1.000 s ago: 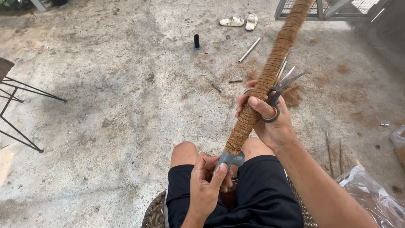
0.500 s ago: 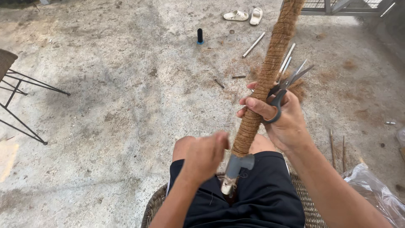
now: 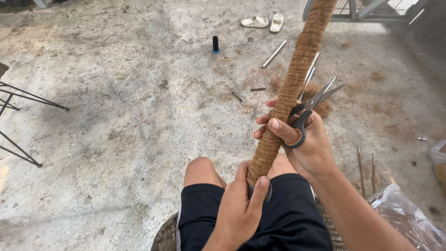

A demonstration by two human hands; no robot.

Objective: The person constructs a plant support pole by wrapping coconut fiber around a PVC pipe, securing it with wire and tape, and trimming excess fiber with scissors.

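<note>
At the far left edge of the frame, thin black metal legs [image 3: 21, 100] of some frame are standing on the concrete floor [image 3: 116, 116]. Toward the upper middle, a small black spool [image 3: 215, 44] is standing upright on the floor, and a pair of pale sandals [image 3: 265, 22] is lying beyond it near the top edge, with a light-coloured stick [image 3: 274, 54] lying just below them.

In the lower centre, the left hand [image 3: 239, 211] is wrapping around the lower end of a long fibre-wrapped pole [image 3: 288, 93], its grip clamped tight on the pole just above the person's black shorts [image 3: 278, 227]. The pole is slanting from the lap up to the top edge, right of centre.

To the right of it, the right hand [image 3: 306, 142] is pressing its fingers against the pole's middle while holding scissors [image 3: 309, 109], a finger hooked through one dark handle ring, blades slightly parted and pointing to the upper right.

At the lower right, a clear plastic bag [image 3: 409, 218] is lying on the floor, with thin sticks [image 3: 364, 167] beside it.
</note>
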